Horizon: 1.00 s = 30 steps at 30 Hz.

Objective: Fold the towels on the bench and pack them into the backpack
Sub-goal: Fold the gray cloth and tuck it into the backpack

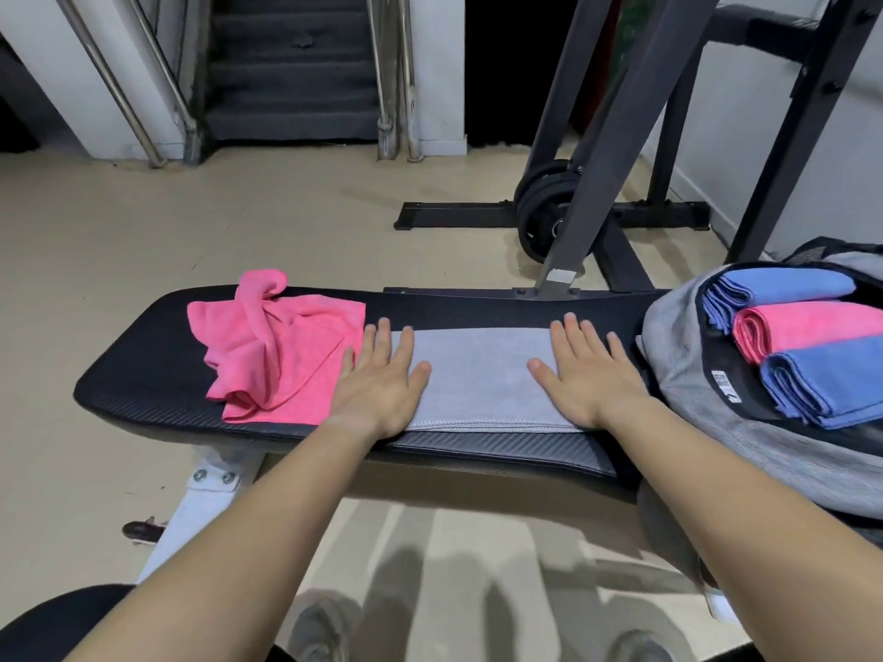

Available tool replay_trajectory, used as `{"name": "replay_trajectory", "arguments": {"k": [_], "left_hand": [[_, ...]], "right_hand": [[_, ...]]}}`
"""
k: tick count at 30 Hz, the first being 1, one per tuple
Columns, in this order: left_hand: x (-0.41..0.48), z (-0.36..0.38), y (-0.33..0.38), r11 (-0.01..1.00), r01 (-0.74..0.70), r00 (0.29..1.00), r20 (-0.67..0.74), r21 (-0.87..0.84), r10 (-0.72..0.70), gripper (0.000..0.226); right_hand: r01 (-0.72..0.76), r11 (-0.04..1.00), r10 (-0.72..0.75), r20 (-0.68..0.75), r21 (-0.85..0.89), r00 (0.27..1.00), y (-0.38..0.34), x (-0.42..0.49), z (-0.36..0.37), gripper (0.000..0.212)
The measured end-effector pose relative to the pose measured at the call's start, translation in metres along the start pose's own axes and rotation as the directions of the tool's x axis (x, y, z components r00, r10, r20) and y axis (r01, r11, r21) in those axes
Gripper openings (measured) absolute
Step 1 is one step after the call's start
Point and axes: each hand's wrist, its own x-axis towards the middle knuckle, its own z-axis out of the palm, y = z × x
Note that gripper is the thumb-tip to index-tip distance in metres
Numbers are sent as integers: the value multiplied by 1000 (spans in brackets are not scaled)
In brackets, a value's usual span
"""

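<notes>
A grey towel (478,375) lies folded flat along the middle of the black bench (143,375). My left hand (382,379) presses flat on its left end, fingers straight. On the towel's right end my right hand (590,375) lies flat the same way. A crumpled pink towel (272,355) sits on the bench just left of my left hand. At the bench's right end an open grey backpack (678,375) holds two folded blue towels (774,291) (822,389) with a folded pink towel (807,327) between them.
A black rack frame (597,150) with weight plates (544,207) stands behind the bench on the beige floor. Stairs (291,64) with metal rails rise at the back. The bench's white leg (205,494) is below left.
</notes>
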Motion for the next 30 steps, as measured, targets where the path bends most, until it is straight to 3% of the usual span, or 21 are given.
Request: {"name": "replay_trajectory", "arguments": {"k": [3,5,8,12,17,21,26,30], "left_hand": [[-7,-6,-8,999,49,992,-117,6,-48,50],[-11,-14,-14,994,102,974,-209,47,-90,41],[-13,-28,-12,973,203,963,-202,107,-179,32],[-7,-34,-8,960,238,966,-137,144,-219,33],[8,-34,-20,951,304,952,-10,-53,-305,47],[12,-36,-24,944,279,960,17,-177,-281,36],[9,-49,-23,914,255,959,-41,-317,-281,30],[6,-75,-19,834,142,958,-138,-534,-252,27]], "right_hand": [[21,991,-36,-104,-134,994,-12,-6,-7,74],[162,977,-181,-136,-140,974,-24,-12,-15,68],[312,949,-312,8,-46,950,-47,-18,-18,66],[285,958,-281,87,-38,956,-55,-19,-8,66],[274,962,-274,73,8,959,-57,-19,-3,62],[279,960,-279,71,8,958,-57,-17,-1,65],[278,961,-278,66,12,958,-57,-17,0,65],[264,964,-264,41,7,964,-59,-19,3,65]]}}
